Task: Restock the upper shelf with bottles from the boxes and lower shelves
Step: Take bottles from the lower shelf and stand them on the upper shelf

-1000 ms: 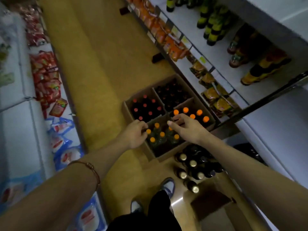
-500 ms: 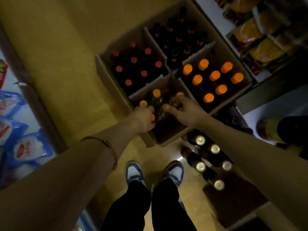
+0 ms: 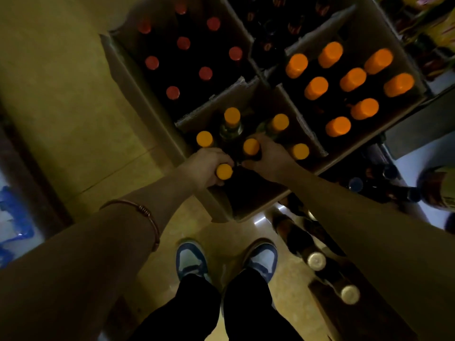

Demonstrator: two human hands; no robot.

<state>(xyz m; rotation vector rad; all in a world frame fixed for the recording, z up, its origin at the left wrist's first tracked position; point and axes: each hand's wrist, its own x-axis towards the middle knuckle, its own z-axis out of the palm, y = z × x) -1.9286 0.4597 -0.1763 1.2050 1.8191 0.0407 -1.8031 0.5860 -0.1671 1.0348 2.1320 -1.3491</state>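
- Left hand is down in the near cardboard box, fingers curled round the neck of a yellow-capped bottle at the box's near-left corner, the cap poking out above the fist.
- Right hand sits just beside it, fingers and thumb wrapped round a second yellow-capped bottle in the middle of the same box.
- Four more yellow caps stand around the two hands in that box (the bottle bodies are too dark to read).
- Behind it to the right, a box of orange-capped bottles; behind to the left, a box of red-capped bottles.
- On the floor by the right forearm, dark bottles with pale caps stand in a cluster.
- A thin bracelet rings the left forearm.
- Blue-and-white sneakers are planted on the yellow floor just short of the near box.
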